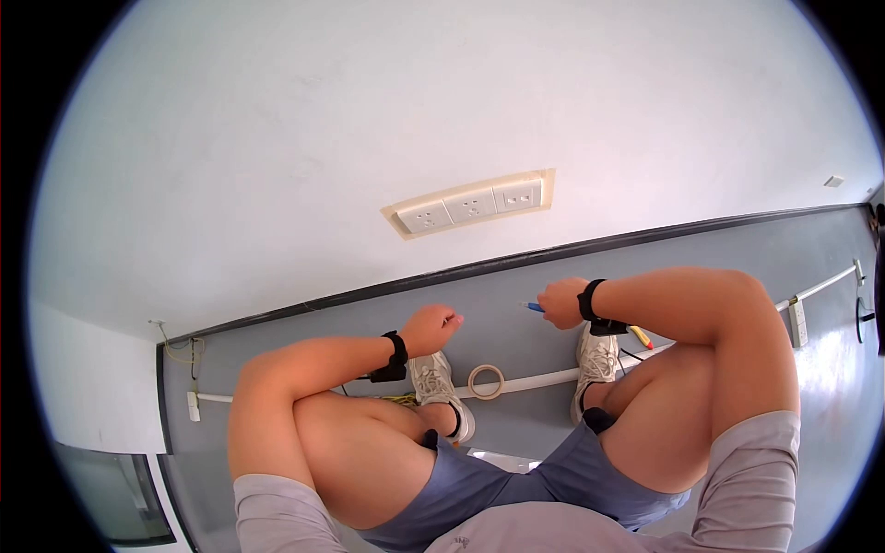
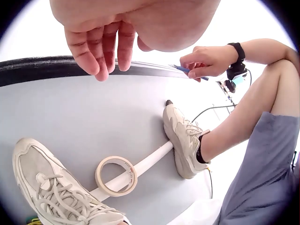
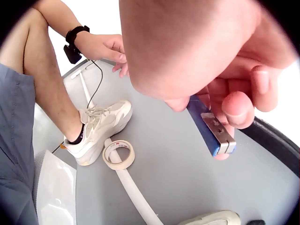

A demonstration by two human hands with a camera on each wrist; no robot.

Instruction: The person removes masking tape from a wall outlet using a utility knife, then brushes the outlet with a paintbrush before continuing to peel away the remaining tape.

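Observation:
My right hand (image 1: 560, 303) holds a slim blue utility knife (image 3: 206, 124) between thumb and fingers. A metal piece covers one end of it in the right wrist view, and its narrow tip points left in the left wrist view. My left hand (image 1: 431, 330) hangs in the air with nothing in it, fingers loosely bent (image 2: 103, 44). On the wall ahead is a white socket panel (image 1: 472, 205) with cream masking tape round its border. A roll of masking tape (image 1: 486, 382) lies on the floor between my shoes, over a white cable cover.
The white cable cover (image 1: 535, 380) runs across the grey floor past both shoes (image 2: 183, 140). A dark baseboard (image 1: 442, 274) edges the wall. A yellow and red tool (image 1: 643, 337) lies by my right shoe. Another socket strip (image 1: 798, 323) is at the right.

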